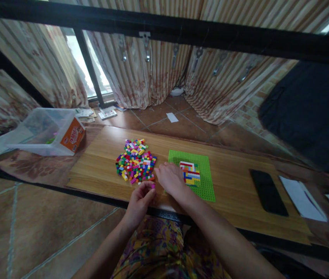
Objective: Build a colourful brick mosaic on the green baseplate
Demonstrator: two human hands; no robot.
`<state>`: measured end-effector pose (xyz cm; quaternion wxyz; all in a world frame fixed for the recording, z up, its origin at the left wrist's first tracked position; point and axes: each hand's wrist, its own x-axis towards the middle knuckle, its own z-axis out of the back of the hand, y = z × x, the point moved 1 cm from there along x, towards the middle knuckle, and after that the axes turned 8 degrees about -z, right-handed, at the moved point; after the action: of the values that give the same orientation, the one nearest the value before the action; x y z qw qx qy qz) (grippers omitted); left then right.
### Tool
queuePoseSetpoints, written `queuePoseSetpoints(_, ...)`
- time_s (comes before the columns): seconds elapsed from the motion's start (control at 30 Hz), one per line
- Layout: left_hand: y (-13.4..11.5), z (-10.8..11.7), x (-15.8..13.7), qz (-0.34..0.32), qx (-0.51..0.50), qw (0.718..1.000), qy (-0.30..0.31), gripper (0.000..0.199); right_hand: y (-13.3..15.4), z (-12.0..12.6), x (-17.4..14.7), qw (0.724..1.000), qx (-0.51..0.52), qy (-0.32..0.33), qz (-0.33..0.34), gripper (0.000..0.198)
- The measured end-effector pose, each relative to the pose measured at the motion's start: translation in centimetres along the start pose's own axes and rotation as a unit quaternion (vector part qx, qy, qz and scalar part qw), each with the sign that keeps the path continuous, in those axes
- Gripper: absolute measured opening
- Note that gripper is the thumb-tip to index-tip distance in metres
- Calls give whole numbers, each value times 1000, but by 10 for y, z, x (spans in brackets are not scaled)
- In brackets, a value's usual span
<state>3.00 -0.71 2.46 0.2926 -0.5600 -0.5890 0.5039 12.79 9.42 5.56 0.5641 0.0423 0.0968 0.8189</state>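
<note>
My left hand is at the table's near edge, below the pile, with a small magenta toy brick pinched between thumb and finger. To its right, my right hand reaches leftward between the brick pile and the green baseplate. Its fingers are bent and pressed together at the pile's right side; whatever they may hold is hidden. On the baseplate sits a flat patch of joined bricks in red, white, yellow and blue, partly covered by my right hand.
A clear plastic box with an orange label stands at the far left, a few bricks inside. At the right lie a black phone-like slab and white paper. A dark metal bar crosses above, before striped curtains.
</note>
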Motion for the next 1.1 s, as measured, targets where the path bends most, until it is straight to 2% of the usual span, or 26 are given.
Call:
queuePoseSetpoints(0.2,-1,1,2,14,-13,1000,7,38,-5,-9,10,1000,-5,-16,-19,45)
queuePoseSetpoints(0.27,-1,1,3,20,-23,999,12,37,-11,-7,4,998,38,-31,-28,43)
queuePoseSetpoints(0.33,-2,1,5,28,-28,999,17,38,-18,-4,-9,992,123,-27,-26,36)
queuePoseSetpoints(0.43,-2,-2,7,33,-33,998,33,37,-26,0,-35,951,307,19,-4,23)
queuePoseSetpoints(0.53,-1,-10,8,26,-45,997,61,34,-32,2,-59,912,405,65,9,35)
queuePoseSetpoints(0.73,4,-34,5,21,-38,995,90,37,-47,6,-81,900,434,35,-23,22)
queuePoseSetpoints(0.83,7,-43,6,12,-17,994,112,41,-58,9,-85,902,430,17,-36,17)
queuePoseSetpoints(0.93,11,-49,8,0,16,991,130,43,-80,14,-83,911,409,-37,-46,18)
queuePoseSetpoints(1.0,14,-49,9,-5,44,991,122,40,-100,17,-76,916,383,-92,-69,20)
queuePoseSetpoints(1.1,17,-44,10,9,64,993,96,37,-127,18,-61,925,339,-140,-104,22)
